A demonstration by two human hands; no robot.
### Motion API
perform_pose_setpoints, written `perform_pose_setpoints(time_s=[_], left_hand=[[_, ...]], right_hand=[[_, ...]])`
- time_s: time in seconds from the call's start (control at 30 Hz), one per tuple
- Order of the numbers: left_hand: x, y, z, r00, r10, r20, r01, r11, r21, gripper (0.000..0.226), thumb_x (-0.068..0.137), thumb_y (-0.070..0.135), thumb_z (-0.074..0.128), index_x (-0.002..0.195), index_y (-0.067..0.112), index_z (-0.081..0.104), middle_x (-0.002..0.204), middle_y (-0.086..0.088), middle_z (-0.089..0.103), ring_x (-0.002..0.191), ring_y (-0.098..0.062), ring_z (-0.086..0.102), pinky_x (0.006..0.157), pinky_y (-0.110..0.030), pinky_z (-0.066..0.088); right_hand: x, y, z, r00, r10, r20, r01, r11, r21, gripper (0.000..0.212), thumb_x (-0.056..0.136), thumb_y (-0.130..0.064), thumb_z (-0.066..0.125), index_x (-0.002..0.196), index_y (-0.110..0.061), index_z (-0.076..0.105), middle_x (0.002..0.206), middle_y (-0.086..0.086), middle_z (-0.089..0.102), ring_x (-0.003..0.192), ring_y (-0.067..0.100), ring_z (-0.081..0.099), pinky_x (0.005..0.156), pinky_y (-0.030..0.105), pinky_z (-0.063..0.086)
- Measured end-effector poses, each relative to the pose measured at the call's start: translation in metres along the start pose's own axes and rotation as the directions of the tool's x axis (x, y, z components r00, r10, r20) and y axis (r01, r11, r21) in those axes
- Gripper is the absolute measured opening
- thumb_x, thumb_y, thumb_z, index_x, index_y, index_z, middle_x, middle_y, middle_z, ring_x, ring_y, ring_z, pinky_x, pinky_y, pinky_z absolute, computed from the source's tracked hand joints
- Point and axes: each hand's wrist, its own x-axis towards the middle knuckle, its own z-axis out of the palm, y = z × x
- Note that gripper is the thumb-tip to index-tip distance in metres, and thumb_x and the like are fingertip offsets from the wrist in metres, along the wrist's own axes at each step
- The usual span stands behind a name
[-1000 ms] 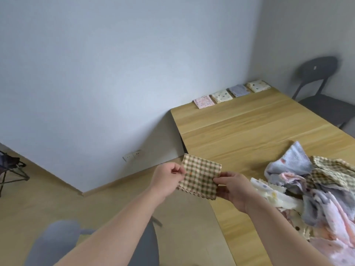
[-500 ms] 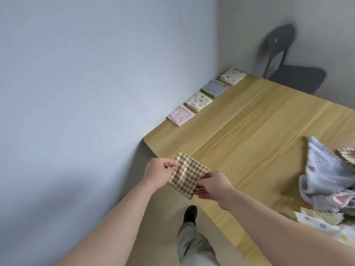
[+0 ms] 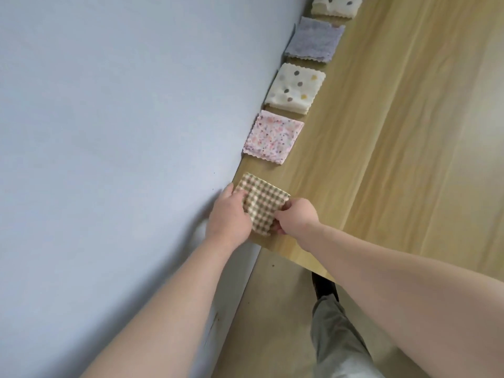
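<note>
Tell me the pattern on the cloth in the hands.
The cloth is a brown-and-cream gingham check, seen best in the head view.

Both forearms (image 3: 174,296) are bare from wrist to elbow, like the left hand (image 3: 229,216) and right hand (image 3: 296,216). Below them one leg shows in loose grey-green trousers (image 3: 335,336) (creased, a little baggy) ending in a dark shoe (image 3: 323,287).

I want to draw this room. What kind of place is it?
Probably a plain room used for folding cloths: a wooden table against a bare wall, folded cloths in a row along it, and the left hand and right hand holding a checked cloth at the row's end.
</note>
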Motion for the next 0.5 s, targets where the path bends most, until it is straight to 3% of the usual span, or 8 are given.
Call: perform_pose_setpoints(time_s=[0.07, 0.2, 0.33, 0.43, 0.5], left_hand=[[0.001, -0.004, 0.007, 0.999, 0.039, 0.027, -0.041, 0.996, 0.075, 0.064, 0.089, 0.003, 0.047, 0.152, 0.014, 0.044, 0.168, -0.003, 0.019, 0.153, -0.024, 0.023, 0.124, -0.039, 0.024], [0.0, -0.006, 0.015, 0.987, 0.118, 0.107, -0.124, 0.991, 0.052, 0.065, 0.092, -0.001, 0.046, 0.155, 0.017, 0.039, 0.167, 0.004, 0.021, 0.153, -0.017, 0.022, 0.123, -0.032, 0.024], [0.006, -0.005, 0.013, 0.978, 0.097, 0.183, -0.108, 0.993, 0.055, 0.067, 0.093, 0.002, 0.047, 0.157, 0.019, 0.035, 0.168, 0.003, 0.02, 0.153, -0.017, 0.021, 0.122, -0.031, 0.024], [0.006, 0.012, 0.004, 0.976, 0.09, 0.198, -0.115, 0.986, 0.118, 0.064, 0.093, 0.004, 0.049, 0.155, 0.018, 0.038, 0.167, 0.001, 0.023, 0.151, -0.021, 0.027, 0.12, -0.036, 0.03], [0.001, 0.034, -0.001, 0.979, 0.132, 0.155, -0.15, 0.983, 0.109, 0.058, 0.093, 0.003, 0.05, 0.15, 0.016, 0.045, 0.161, 0.001, 0.034, 0.144, -0.021, 0.037, 0.116, -0.039, 0.037]], right_hand=[[0.007, -0.001, 0.006, 0.999, -0.007, -0.037, 0.006, 1.0, -0.028, 0.016, 0.093, -0.013, 0.056, 0.094, -0.012, 0.072, 0.09, 0.009, 0.075, 0.085, 0.031, 0.073, 0.079, 0.048, 0.062], [0.009, -0.004, 0.007, 0.999, -0.029, -0.023, 0.029, 1.0, -0.002, 0.018, 0.095, -0.017, 0.057, 0.097, -0.014, 0.075, 0.091, 0.006, 0.076, 0.087, 0.028, 0.073, 0.081, 0.047, 0.061], [0.001, -0.004, 0.0, 1.0, -0.018, -0.001, 0.018, 0.998, 0.062, 0.034, 0.093, -0.004, 0.047, 0.093, -0.023, 0.075, 0.092, 0.004, 0.077, 0.09, 0.025, 0.073, 0.087, 0.044, 0.061], [-0.012, -0.001, -0.021, 0.999, 0.028, -0.019, -0.026, 0.995, 0.095, 0.038, 0.095, -0.004, 0.047, 0.127, -0.01, 0.066, 0.107, 0.006, 0.074, 0.099, 0.023, 0.071, 0.093, 0.04, 0.059], [-0.027, 0.003, -0.046, 0.997, 0.05, -0.056, -0.041, 0.986, 0.161, 0.037, 0.098, -0.005, 0.048, 0.134, -0.008, 0.06, 0.107, 0.006, 0.071, 0.094, 0.019, 0.072, 0.087, 0.032, 0.06]])
